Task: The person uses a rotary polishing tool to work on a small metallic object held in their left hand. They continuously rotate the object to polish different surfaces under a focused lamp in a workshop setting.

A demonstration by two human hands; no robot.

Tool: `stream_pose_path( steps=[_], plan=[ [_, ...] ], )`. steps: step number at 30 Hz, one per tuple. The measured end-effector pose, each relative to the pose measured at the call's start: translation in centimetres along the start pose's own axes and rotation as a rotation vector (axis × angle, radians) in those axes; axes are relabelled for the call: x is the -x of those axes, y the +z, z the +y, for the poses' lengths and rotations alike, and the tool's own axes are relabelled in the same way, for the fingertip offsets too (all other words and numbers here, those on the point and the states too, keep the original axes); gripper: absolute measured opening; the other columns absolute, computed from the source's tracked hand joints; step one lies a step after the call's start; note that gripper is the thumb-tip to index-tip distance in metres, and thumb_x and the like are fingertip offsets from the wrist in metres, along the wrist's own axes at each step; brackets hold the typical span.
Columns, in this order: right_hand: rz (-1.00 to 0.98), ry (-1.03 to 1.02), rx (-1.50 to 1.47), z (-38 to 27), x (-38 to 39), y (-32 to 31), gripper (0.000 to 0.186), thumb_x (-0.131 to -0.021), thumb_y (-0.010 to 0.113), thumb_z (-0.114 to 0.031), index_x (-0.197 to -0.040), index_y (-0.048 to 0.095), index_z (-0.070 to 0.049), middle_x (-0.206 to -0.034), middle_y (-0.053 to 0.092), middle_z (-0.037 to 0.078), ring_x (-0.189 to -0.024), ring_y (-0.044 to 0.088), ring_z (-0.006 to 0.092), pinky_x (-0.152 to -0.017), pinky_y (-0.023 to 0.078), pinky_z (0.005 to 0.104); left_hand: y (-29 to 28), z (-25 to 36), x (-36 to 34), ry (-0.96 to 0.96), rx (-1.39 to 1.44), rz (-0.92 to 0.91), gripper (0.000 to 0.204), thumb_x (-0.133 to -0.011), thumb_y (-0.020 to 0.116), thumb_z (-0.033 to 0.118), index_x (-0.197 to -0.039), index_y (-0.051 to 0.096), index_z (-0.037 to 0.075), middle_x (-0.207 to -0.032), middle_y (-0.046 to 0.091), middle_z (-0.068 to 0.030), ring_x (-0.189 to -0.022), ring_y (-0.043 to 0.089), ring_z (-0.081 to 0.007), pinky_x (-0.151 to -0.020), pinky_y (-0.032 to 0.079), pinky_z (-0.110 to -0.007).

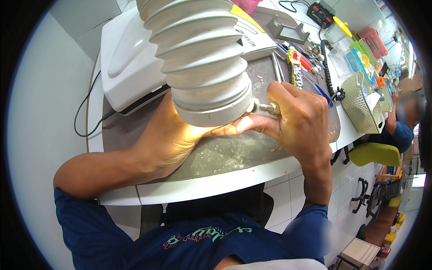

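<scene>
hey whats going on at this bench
A person at a grey work mat grips a slim metal handpiece in the right hand, its tip pointing under the mouth of a big ribbed suction hose. The left hand sits lit up beneath the hose; whatever it holds is hidden. A white machine stands behind, and another person works further along.

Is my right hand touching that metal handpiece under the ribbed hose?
Touching. The head view shows the right hand wrapped around the metal handpiece, fingers closed over it, its tip poking out beside the ribbed extraction hose.
</scene>
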State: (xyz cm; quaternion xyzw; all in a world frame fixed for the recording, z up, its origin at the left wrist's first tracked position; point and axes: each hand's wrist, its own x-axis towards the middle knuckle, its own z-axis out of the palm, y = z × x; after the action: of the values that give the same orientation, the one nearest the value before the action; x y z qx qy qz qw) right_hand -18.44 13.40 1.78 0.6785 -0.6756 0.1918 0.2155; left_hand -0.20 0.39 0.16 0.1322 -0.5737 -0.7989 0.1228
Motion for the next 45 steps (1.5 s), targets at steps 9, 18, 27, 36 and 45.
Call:
stream_pose_path(
  steps=[9,18,27,36,45],
  plan=[
    [0.000,-0.008,-0.015,-0.13,0.00,-0.02,0.062,-0.067,0.071,-0.065,-0.062,0.047,-0.007,-0.050,0.046,0.002,-0.039,0.050,0.0167,-0.037,0.037,0.0301,0.45,0.26,-0.09,-0.058,0.007,0.055,0.032,-0.094,0.060,0.003,-0.125,0.052,0.000,-0.119,0.059,-0.0109,-0.109,0.061,-0.0186,-0.091,0.056,-0.030],
    [-0.014,-0.001,-0.013,-0.22,-0.06,-0.12,0.063,-0.068,0.070,-0.065,-0.062,0.047,-0.007,-0.050,0.046,0.002,-0.039,0.050,0.0171,-0.037,0.038,0.0303,0.10,0.20,-0.03,-0.012,-0.022,0.007,0.033,-0.094,0.060,0.003,-0.126,0.052,0.000,-0.120,0.059,-0.0116,-0.110,0.061,-0.0192,-0.092,0.056,-0.031],
    [-0.001,0.000,-0.026,0.09,0.04,0.02,0.062,-0.068,0.071,-0.065,-0.063,0.047,-0.007,-0.051,0.047,0.002,-0.038,0.048,0.0178,-0.038,0.038,0.0308,0.19,0.11,-0.05,-0.071,0.017,0.048,0.033,-0.094,0.060,0.004,-0.126,0.053,0.000,-0.121,0.059,-0.0116,-0.110,0.061,-0.0183,-0.091,0.056,-0.029],
    [-0.028,0.042,-0.045,0.24,0.31,0.13,0.063,-0.069,0.069,-0.066,-0.065,0.048,-0.007,-0.051,0.048,0.003,-0.039,0.049,0.0185,-0.038,0.037,0.0311,0.39,0.24,0.11,-0.058,0.038,0.053,0.035,-0.094,0.058,0.000,-0.128,0.051,-0.002,-0.125,0.057,-0.0142,-0.116,0.057,-0.0196,-0.096,0.054,-0.030],
    [-0.023,0.012,-0.043,-0.05,0.07,-0.11,0.063,-0.069,0.069,-0.066,-0.065,0.049,-0.007,-0.051,0.048,0.003,-0.039,0.048,0.0176,-0.037,0.036,0.0307,0.52,0.66,0.20,-0.108,0.053,0.058,0.034,-0.094,0.059,0.002,-0.127,0.052,-0.003,-0.125,0.057,-0.0135,-0.116,0.057,-0.0178,-0.097,0.053,-0.027]
  ],
)
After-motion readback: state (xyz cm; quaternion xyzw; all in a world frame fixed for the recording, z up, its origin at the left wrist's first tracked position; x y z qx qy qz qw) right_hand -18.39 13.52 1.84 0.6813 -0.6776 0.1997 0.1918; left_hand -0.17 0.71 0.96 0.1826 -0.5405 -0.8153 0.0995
